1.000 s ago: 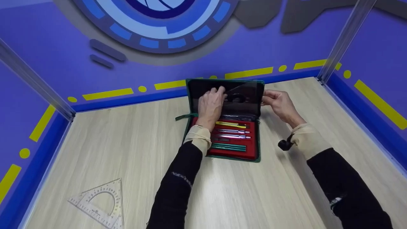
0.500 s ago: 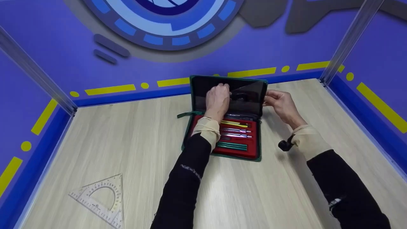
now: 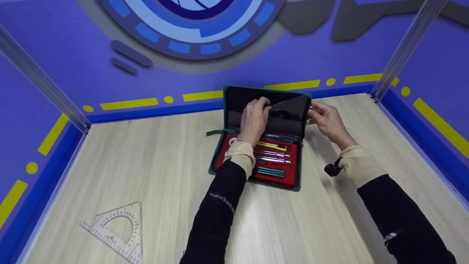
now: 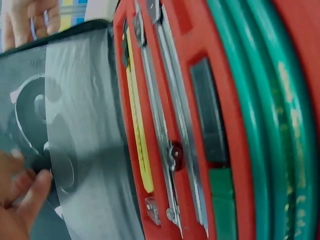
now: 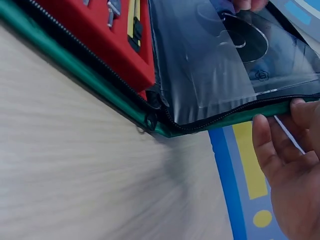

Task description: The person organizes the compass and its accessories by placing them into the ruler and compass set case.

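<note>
A green zip case [image 3: 234, 88] stands with its lid raised on the wooden table. In its red tray [image 3: 293, 176] lie silver compasses [image 3: 273, 154], a yellow-bodied tool [image 3: 271, 146] and green leads or pencils [image 3: 270, 171]. A clear set square [image 5: 282, 85] with a round cut-out sits partly behind the lid's transparent pocket [image 5: 200, 70]. My left hand [image 3: 254, 121] reaches over the tray, thumb and fingers pinching at that set square near the cut-out; the exact contact is partly hidden. With thumb and fingers my right hand [image 3: 329, 121] pinches the lid's right edge from outside.
Another clear set square [image 3: 117, 229] with a protractor cut-out lies flat on the table [image 3: 165, 176] at front left. A green strap [image 3: 218, 132] sticks out from the case's left side. Blue-purple printed panels [image 3: 176, 80] wall the table's back and sides.
My left hand has shifted slightly right along the lid. The lid's top edge sits slightly further right in view, and my right hand keeps its hold on the lid. The camera view has shifted slightly.
</note>
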`<move>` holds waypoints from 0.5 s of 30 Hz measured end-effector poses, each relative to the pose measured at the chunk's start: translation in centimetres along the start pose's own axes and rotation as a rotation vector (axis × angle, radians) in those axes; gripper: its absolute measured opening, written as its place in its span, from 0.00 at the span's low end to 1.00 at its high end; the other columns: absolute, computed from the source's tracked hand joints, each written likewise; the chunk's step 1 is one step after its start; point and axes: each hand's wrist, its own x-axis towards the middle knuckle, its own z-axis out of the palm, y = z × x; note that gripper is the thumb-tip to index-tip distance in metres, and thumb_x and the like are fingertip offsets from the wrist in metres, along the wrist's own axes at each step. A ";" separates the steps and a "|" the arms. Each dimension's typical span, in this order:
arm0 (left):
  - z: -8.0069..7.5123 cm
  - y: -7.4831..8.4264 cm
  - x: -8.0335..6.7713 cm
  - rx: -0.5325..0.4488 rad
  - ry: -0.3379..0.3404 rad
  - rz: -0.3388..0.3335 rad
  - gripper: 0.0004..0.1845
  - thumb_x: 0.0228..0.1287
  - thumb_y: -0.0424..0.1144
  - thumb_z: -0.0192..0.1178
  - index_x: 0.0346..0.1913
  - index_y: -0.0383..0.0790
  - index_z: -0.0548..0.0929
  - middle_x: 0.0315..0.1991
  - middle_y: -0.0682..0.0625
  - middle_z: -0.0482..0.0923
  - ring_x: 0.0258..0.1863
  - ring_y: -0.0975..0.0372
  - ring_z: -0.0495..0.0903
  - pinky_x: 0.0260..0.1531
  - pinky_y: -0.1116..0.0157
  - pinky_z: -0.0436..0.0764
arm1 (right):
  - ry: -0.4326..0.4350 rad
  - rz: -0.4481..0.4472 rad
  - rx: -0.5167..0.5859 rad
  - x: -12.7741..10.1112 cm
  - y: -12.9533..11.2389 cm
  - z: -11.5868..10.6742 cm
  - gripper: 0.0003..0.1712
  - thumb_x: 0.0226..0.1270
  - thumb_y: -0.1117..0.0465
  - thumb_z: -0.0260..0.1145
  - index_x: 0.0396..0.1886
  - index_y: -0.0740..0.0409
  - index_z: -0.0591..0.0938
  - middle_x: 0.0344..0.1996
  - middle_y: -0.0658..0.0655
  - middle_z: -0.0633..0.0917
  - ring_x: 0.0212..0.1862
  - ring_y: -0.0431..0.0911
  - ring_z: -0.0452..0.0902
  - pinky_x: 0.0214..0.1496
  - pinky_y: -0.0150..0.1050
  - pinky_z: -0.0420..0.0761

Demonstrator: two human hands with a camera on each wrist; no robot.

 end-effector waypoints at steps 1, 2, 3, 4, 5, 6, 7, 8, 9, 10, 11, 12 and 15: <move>-0.1 -0.1 0.0 -0.025 -0.004 0.002 0.09 0.77 0.43 0.61 0.51 0.45 0.87 0.44 0.50 0.84 0.48 0.57 0.83 0.49 0.64 0.80 | -0.006 -0.002 -0.010 0.0 0.0 0.0 0.19 0.79 0.67 0.61 0.65 0.67 0.80 0.42 0.57 0.90 0.39 0.43 0.85 0.39 0.34 0.85; -0.1 -0.2 0.1 -0.033 -0.008 0.012 0.10 0.77 0.44 0.61 0.52 0.46 0.87 0.44 0.51 0.84 0.48 0.58 0.82 0.49 0.64 0.80 | -0.010 -0.001 -0.017 0.0 -0.1 0.0 0.19 0.79 0.66 0.61 0.65 0.67 0.81 0.44 0.59 0.90 0.40 0.44 0.85 0.39 0.34 0.85; -0.1 -0.3 0.1 -0.030 -0.012 0.028 0.10 0.77 0.45 0.61 0.51 0.47 0.88 0.44 0.51 0.84 0.48 0.58 0.82 0.49 0.64 0.80 | -0.015 -0.002 -0.026 0.1 -0.1 0.1 0.19 0.79 0.66 0.61 0.65 0.66 0.81 0.46 0.61 0.89 0.40 0.44 0.84 0.40 0.35 0.85; -0.1 -0.4 0.2 -0.019 -0.015 0.046 0.10 0.77 0.45 0.61 0.51 0.47 0.89 0.44 0.52 0.84 0.47 0.59 0.82 0.49 0.64 0.80 | -0.019 -0.002 -0.032 0.1 -0.2 0.2 0.19 0.79 0.66 0.61 0.64 0.66 0.81 0.48 0.63 0.89 0.41 0.45 0.84 0.41 0.35 0.85; -0.1 -0.5 0.2 -0.001 -0.018 0.066 0.10 0.77 0.45 0.61 0.51 0.48 0.89 0.45 0.52 0.85 0.47 0.59 0.82 0.48 0.64 0.80 | -0.021 -0.003 -0.039 0.0 -0.4 0.2 0.18 0.79 0.66 0.61 0.64 0.66 0.82 0.49 0.65 0.88 0.42 0.46 0.84 0.42 0.35 0.85; -0.1 -0.7 0.3 0.019 -0.023 0.084 0.10 0.77 0.45 0.61 0.51 0.49 0.89 0.45 0.52 0.85 0.46 0.59 0.82 0.48 0.64 0.80 | -0.020 -0.003 -0.046 -0.1 -0.7 0.4 0.18 0.79 0.66 0.60 0.64 0.67 0.82 0.51 0.66 0.87 0.42 0.47 0.84 0.42 0.35 0.84; -0.1 -0.8 0.3 0.043 -0.030 0.102 0.10 0.77 0.45 0.61 0.51 0.50 0.89 0.45 0.53 0.85 0.46 0.60 0.82 0.47 0.64 0.81 | -0.019 -0.001 -0.051 -0.2 -1.1 0.5 0.18 0.79 0.67 0.60 0.63 0.67 0.82 0.51 0.68 0.87 0.42 0.48 0.84 0.42 0.36 0.84; -0.1 -0.9 0.3 0.070 -0.040 0.116 0.10 0.77 0.45 0.60 0.51 0.51 0.89 0.45 0.54 0.85 0.45 0.60 0.83 0.47 0.64 0.81 | -0.016 0.003 -0.062 -0.3 -1.5 0.7 0.17 0.79 0.67 0.60 0.62 0.68 0.82 0.51 0.69 0.86 0.41 0.49 0.84 0.42 0.36 0.85; -0.1 -1.0 0.3 0.094 -0.052 0.126 0.10 0.78 0.45 0.60 0.51 0.53 0.90 0.44 0.54 0.85 0.45 0.61 0.83 0.46 0.65 0.81 | -0.013 0.008 -0.071 -0.5 -2.1 0.8 0.17 0.79 0.68 0.60 0.62 0.69 0.82 0.52 0.70 0.86 0.41 0.50 0.84 0.42 0.36 0.85; 0.0 -1.1 0.3 0.117 -0.063 0.131 0.10 0.78 0.45 0.60 0.50 0.53 0.90 0.44 0.55 0.85 0.44 0.61 0.83 0.45 0.65 0.81 | -0.010 0.012 -0.080 -0.7 -2.6 1.0 0.17 0.79 0.69 0.60 0.61 0.70 0.82 0.51 0.71 0.85 0.41 0.51 0.84 0.41 0.37 0.85; 0.0 -1.2 0.3 0.141 -0.073 0.135 0.09 0.77 0.46 0.60 0.49 0.53 0.90 0.43 0.55 0.85 0.44 0.62 0.84 0.44 0.65 0.82 | -0.010 0.012 -0.083 -0.9 -3.0 1.0 0.17 0.79 0.69 0.60 0.61 0.71 0.82 0.51 0.71 0.86 0.41 0.51 0.84 0.41 0.37 0.85; 0.1 -1.2 0.3 0.160 -0.081 0.136 0.09 0.77 0.46 0.60 0.48 0.53 0.90 0.43 0.56 0.85 0.44 0.62 0.84 0.44 0.65 0.82 | -0.007 0.015 -0.088 -1.0 -3.3 1.1 0.17 0.79 0.69 0.60 0.61 0.71 0.82 0.50 0.72 0.86 0.41 0.51 0.84 0.40 0.37 0.85; 0.2 -0.9 0.2 0.210 -0.091 0.139 0.08 0.76 0.46 0.62 0.46 0.52 0.90 0.44 0.55 0.84 0.45 0.61 0.82 0.44 0.63 0.82 | -0.007 0.008 -0.087 -1.1 -3.3 0.9 0.17 0.78 0.70 0.60 0.61 0.73 0.82 0.50 0.74 0.85 0.42 0.49 0.84 0.40 0.36 0.85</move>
